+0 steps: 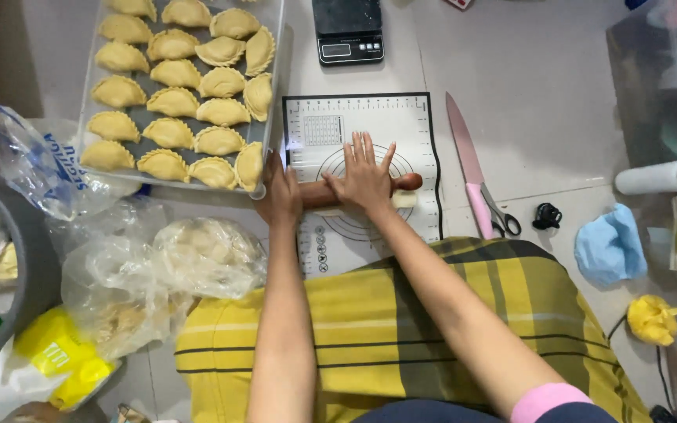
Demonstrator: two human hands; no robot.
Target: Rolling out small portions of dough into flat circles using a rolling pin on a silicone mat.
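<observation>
Both forearms are seen bare, no watch or rings made out. A pink cuff [546,401] is worn on the right arm, edging a dark navy sleeve [589,413]. The lap is covered by a yellow cloth [370,329] checked with olive bands and thin dark lines.

Bright even light, soft shadows, blurred edges

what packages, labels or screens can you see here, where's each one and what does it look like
Kitchen scale: top centre, black, small grey screen.
Clear bag: left of the tray, blue print.
Yellow packet: bottom left, yellow and white.
Rolling mat: under both hands, white, black printed circles and grid.
</observation>
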